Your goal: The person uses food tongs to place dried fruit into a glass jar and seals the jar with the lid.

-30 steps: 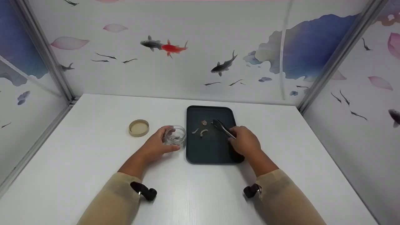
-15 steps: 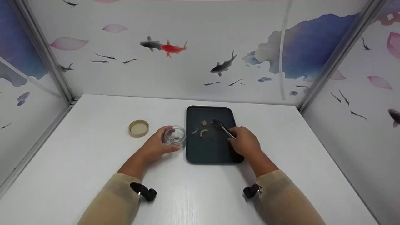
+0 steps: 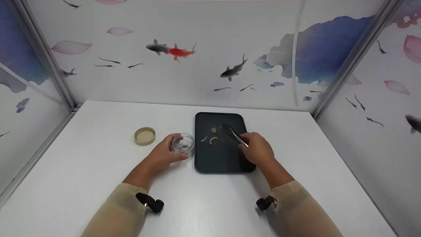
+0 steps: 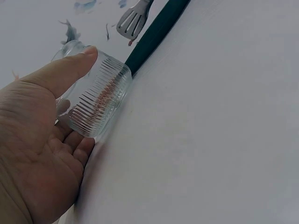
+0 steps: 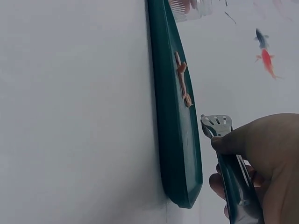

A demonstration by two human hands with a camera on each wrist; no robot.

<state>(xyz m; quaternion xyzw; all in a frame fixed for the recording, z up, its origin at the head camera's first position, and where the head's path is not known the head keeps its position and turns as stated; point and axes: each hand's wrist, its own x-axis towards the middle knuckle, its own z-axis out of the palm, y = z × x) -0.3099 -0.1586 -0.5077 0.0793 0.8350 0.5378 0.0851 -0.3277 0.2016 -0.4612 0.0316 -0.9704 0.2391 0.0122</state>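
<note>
At the tray's left side my left hand [image 3: 164, 154] grips a clear glass jar [image 3: 183, 142] with no lid on it. Vertical ribs run round its wall, and some small brownish bits show inside it in the left wrist view. My right hand [image 3: 259, 148] holds small metal tongs [image 5: 237, 179] with slotted ends. Their tips are above the dark green tray [image 3: 220, 163], with nothing visible in them. On the tray lie a curled pale piece [image 3: 213, 140], a thin pale piece [image 3: 204, 139] and a brownish lump [image 3: 213, 130]; what they are is unclear.
A round beige lid [image 3: 144, 136] lies on the white table [image 3: 194, 204], left of and behind the jar. White panels printed with fish and petals enclose the table at the back and both sides, with metal posts [image 3: 348, 65] at the corners.
The head view has shifted very slightly. Both hands, the jar and the tongs keep almost the same places, and the pieces on the tray lie as before.
</note>
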